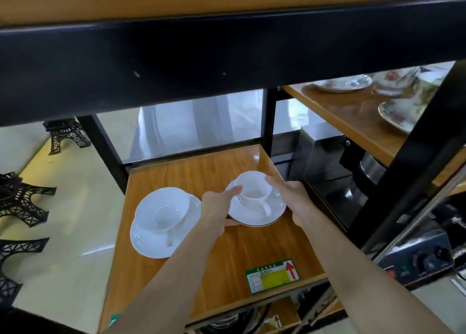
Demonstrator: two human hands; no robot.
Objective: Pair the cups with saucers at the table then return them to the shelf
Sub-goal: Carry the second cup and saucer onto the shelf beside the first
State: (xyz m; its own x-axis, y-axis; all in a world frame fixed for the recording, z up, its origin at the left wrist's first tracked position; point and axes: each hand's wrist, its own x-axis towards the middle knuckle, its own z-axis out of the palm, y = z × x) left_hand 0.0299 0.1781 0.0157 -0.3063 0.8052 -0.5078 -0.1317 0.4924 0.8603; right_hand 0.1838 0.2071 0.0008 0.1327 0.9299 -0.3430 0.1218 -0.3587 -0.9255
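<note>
A white cup [253,190] stands on a white saucer with a dark rim [252,216] over the back right of the wooden shelf board [227,260]. My left hand [214,212] grips the saucer's left edge, fingers beneath it and thumb stretched up to the cup's rim. My right hand [297,200] holds the saucer's right edge, with a finger reaching to the cup's rim. I cannot tell whether the saucer rests on the board or hangs just above it. To the left, a second white cup [161,207] sits on a plain white saucer [146,243], apart from my hands.
A thick black shelf beam [227,56] hangs close overhead. Black frame posts [268,122] stand at the back. Floral cups and plates [398,112] fill the shelf at upper right. Black Eiffel Tower models [22,200] stand at the left. A green and yellow label [272,275] lies near the board's front edge.
</note>
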